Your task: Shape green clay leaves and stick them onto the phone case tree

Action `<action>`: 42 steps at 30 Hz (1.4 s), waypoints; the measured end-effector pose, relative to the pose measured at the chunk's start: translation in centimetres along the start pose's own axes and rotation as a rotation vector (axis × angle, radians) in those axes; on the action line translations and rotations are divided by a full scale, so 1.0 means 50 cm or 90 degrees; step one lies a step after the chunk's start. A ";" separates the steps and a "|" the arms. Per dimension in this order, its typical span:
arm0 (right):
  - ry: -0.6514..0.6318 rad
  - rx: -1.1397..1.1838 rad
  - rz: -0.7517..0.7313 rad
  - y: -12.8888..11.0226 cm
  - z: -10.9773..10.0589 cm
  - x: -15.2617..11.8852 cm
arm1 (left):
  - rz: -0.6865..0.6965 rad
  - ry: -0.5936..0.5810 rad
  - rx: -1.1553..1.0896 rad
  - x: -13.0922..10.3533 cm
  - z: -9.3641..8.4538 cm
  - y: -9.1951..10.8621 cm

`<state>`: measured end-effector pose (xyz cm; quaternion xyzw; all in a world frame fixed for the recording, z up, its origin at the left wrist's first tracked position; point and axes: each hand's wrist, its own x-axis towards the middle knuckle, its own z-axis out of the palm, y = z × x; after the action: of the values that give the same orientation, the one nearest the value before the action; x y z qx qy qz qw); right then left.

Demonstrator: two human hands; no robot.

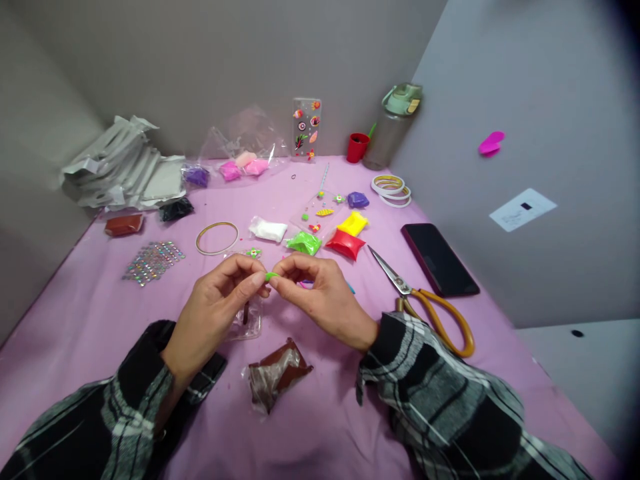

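Between the fingertips of my left hand [220,293] and my right hand [323,293] is a small piece of green clay [271,276]. Both hands pinch it, one from each side, above the table. Under my left hand lies a clear phone case [254,327] with a brown strip on it, partly hidden by the fingers. Closer to me is a brown clay packet [280,373] in crumpled clear wrap. Just beyond the hands sit a green clay packet [305,243], a white packet [269,230], a red packet [346,245] and a yellow packet [353,223].
Scissors [425,300] and a phone [440,260] lie to the right. Tape rolls [393,190], a red cup [357,147] and a bottle [395,127] stand farther back. Leftward are a rhinestone sheet [154,262] and stacked white packages [125,167]. A decorated case [307,130] leans on the wall.
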<state>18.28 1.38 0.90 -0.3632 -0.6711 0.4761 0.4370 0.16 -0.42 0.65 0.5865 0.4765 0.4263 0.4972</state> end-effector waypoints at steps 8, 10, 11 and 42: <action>-0.012 0.003 0.013 0.000 -0.001 -0.001 | 0.002 0.010 0.003 -0.001 0.000 0.002; -0.019 0.008 0.019 -0.002 -0.001 -0.001 | 0.009 0.011 0.008 -0.001 -0.001 0.002; -0.019 0.010 0.020 -0.002 -0.001 -0.001 | 0.010 0.009 0.012 -0.002 -0.002 0.002; 0.031 0.091 0.044 -0.006 -0.001 0.003 | 0.013 0.039 0.008 0.000 -0.001 -0.005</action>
<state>18.27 1.46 1.25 -0.3657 -0.6117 0.5283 0.4614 0.09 -0.39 0.39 0.5812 0.4878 0.4462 0.4745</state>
